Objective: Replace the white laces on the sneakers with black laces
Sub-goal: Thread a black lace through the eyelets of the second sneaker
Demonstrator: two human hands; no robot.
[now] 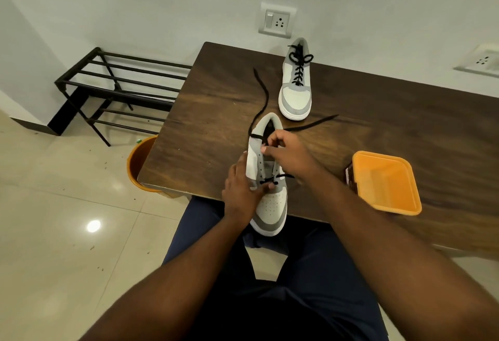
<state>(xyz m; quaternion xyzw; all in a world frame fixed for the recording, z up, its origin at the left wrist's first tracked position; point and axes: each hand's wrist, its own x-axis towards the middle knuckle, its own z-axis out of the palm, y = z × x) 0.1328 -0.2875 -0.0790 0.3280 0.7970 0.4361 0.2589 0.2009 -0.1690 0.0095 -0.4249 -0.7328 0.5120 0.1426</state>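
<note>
Your near shoe (270,200) lies at the table (216,114) edge, its toe hanging over the edge toward your lap, heel pointing to the wall. The black lace (263,97) goes through only the lowest eyelets; one loose end runs from the heel away over the table, the other lies to the right of the heel. Your left hand (240,192) holds the shoe on its left side, fingers curled around it and the thumb pressing near the lowest crossing. Your right hand (286,151) is over the upper eyelets, fingertips pressed together, and it seems to pinch the lace there, but the exact contact is hidden by the fingers.

The far shoe (296,81), behind the near shoe, is already laced in black and tied. The orange box (386,181) stands to the right of the near shoe.

What can go wrong, I think: if you pull hard, the lace may slip out of the lowest eyelets, or one end becomes much shorter. The shoe may also tip off the edge if your left hand relaxes. Skipping an eyelet is easy too, because your hand covers them
</note>
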